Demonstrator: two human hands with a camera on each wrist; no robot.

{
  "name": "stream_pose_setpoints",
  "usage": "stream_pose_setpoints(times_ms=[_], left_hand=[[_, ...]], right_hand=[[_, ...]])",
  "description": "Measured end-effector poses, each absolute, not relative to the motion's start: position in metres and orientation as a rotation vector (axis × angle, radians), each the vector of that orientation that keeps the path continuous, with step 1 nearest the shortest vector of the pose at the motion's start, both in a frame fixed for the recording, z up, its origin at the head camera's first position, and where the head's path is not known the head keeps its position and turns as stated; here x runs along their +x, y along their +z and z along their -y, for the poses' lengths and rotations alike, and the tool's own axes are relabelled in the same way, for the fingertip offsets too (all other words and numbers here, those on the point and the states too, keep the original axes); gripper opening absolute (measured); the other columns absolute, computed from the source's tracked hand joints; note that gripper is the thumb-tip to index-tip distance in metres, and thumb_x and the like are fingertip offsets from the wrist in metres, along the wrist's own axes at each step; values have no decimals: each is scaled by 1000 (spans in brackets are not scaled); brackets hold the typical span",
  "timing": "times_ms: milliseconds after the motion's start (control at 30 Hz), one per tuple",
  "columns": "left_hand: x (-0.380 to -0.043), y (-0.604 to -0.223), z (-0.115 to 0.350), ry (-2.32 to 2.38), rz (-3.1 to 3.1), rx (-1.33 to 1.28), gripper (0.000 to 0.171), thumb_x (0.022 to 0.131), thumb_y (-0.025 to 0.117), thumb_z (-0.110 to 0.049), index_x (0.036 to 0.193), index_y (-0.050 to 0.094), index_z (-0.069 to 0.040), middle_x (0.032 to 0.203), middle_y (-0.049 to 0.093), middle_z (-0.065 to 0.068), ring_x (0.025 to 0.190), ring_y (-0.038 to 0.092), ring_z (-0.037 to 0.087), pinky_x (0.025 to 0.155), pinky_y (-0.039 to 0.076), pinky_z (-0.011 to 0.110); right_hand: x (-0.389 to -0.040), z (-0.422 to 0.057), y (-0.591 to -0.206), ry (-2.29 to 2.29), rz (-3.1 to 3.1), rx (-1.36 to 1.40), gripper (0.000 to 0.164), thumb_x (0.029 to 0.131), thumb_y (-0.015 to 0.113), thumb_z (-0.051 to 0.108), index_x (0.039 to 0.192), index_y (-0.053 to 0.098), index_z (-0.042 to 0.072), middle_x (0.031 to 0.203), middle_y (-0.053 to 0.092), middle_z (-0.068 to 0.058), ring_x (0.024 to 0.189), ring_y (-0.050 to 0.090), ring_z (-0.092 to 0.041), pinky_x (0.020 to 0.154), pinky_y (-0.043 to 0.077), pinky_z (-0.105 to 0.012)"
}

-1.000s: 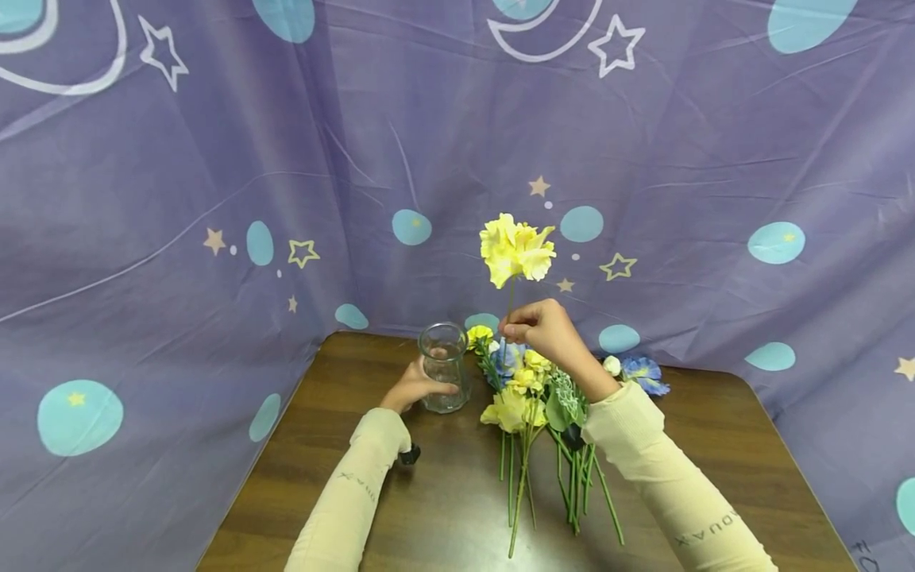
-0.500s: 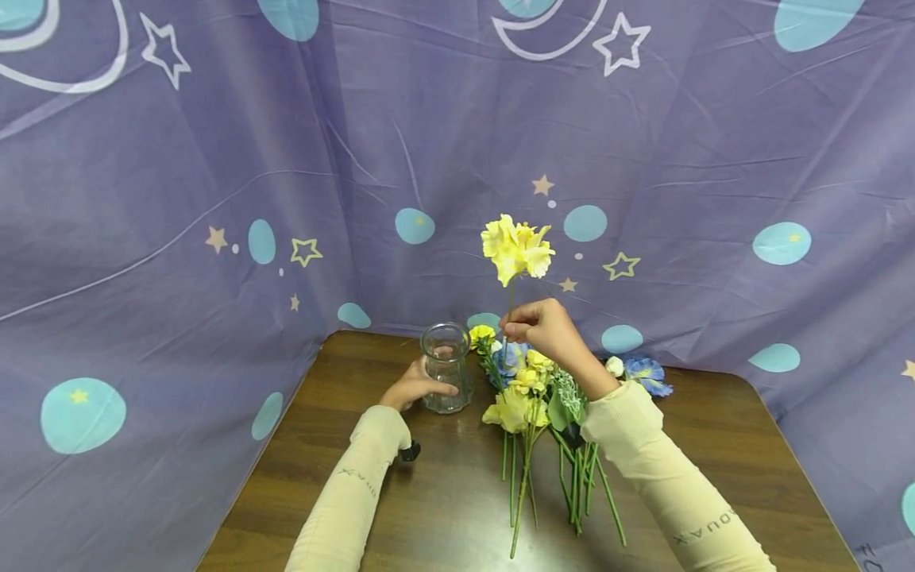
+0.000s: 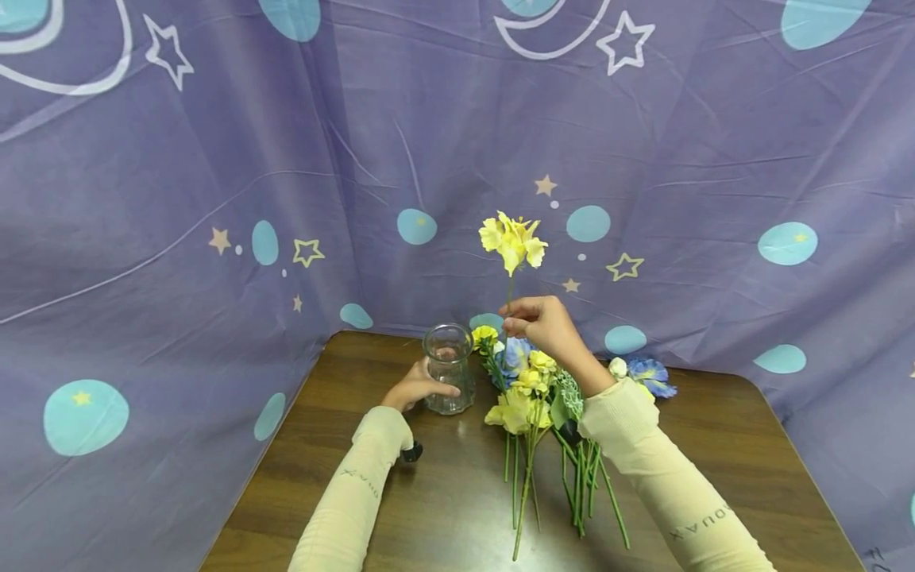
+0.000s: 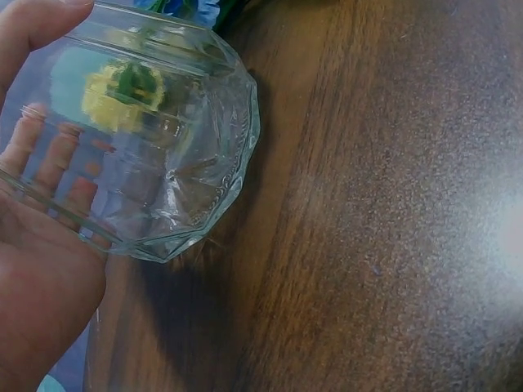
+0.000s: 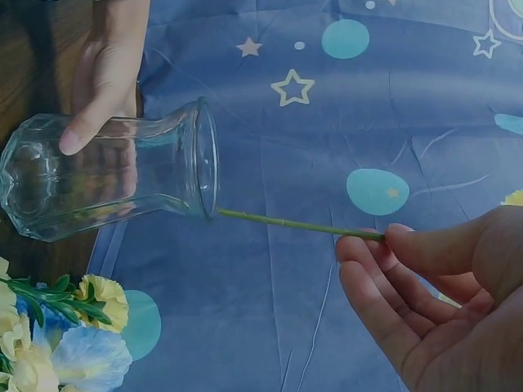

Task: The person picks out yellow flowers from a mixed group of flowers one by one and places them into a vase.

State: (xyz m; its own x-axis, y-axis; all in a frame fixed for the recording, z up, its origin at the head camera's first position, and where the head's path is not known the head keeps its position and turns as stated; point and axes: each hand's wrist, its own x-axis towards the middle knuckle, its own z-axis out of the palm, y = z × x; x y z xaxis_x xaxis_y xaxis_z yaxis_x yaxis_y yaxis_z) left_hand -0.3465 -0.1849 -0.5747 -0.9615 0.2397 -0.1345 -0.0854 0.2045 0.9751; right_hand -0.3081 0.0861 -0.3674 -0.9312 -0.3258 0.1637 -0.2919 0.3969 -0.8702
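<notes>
My left hand (image 3: 416,386) grips a clear glass vase (image 3: 459,380) that stands upright on the table, thumb on the near side and fingers behind, as the left wrist view shows through the glass (image 4: 188,163). A yellow flower (image 3: 512,241), perhaps an iris, is held upright by my right hand (image 3: 546,326), which pinches its green stem (image 5: 286,222) between thumb and fingertips. In the right wrist view the stem's lower end appears close to the vase's rim (image 5: 204,155); whether they touch, I cannot tell.
On the brown wooden table (image 3: 429,508) right of the vase lies a pile of yellow flowers (image 3: 516,411), blue flowers (image 3: 650,375) and greenery, green stems (image 3: 525,492) toward me. A purple patterned cloth (image 3: 443,143) hangs behind and beside the table.
The yellow flower has turned about its stem and now looks narrower. My right hand has shifted very slightly. The left hand and vase keep their place, while the head view drifts a little.
</notes>
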Motion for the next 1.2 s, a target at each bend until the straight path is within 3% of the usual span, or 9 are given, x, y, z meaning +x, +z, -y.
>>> stream_pose_setpoints(times_ms=[133, 367, 667, 833, 1000, 1200], left_hand=[[-347, -574, 185, 1848, -2205, 198, 84, 73, 88, -3, 146, 49, -14, 141, 61, 14, 128, 59, 31, 110, 48, 48], [-345, -573, 184, 1873, -2188, 214, 83, 72, 87, 1, 145, 50, -11, 138, 63, 16, 127, 60, 32, 111, 48, 48], [-344, -573, 183, 1844, -2232, 218, 81, 73, 88, -1, 144, 51, -9, 137, 63, 16, 125, 61, 31, 107, 51, 47], [-343, -575, 184, 1842, -2222, 198, 81, 72, 88, -3, 143, 51, -9, 135, 65, 15, 121, 63, 28, 105, 53, 44], [-341, -573, 184, 1816, -2233, 175, 82, 72, 89, -5, 144, 49, -9, 137, 64, 15, 124, 61, 30, 105, 52, 46], [-341, -573, 183, 1829, -2240, 164, 81, 72, 88, -4, 143, 50, -7, 135, 64, 16, 120, 63, 28, 105, 53, 45]], right_hand=[[-313, -85, -367, -1632, -2600, -568, 20, 96, 69, 7, 113, 76, 0, 102, 77, -22, 77, 71, -11, 78, 63, -38], [-322, -80, -363, -1641, -2594, -574, 18, 96, 69, 7, 110, 76, -2, 104, 76, -24, 84, 75, -24, 82, 63, -44], [-330, -67, -354, -1580, -2660, -641, 16, 97, 68, 10, 106, 78, 0, 100, 77, -20, 77, 72, -16, 70, 61, -31], [-332, -58, -351, -1617, -2648, -676, 19, 98, 67, 11, 108, 77, -1, 96, 78, -20, 75, 73, -14, 75, 63, -38], [-336, -52, -350, -1647, -2627, -663, 23, 100, 65, 14, 113, 76, -1, 97, 78, -21, 79, 76, -20, 81, 63, -48], [-341, -45, -355, -1679, -2612, -632, 24, 101, 63, 15, 113, 75, -2, 98, 77, -21, 83, 76, -23, 79, 64, -40]])
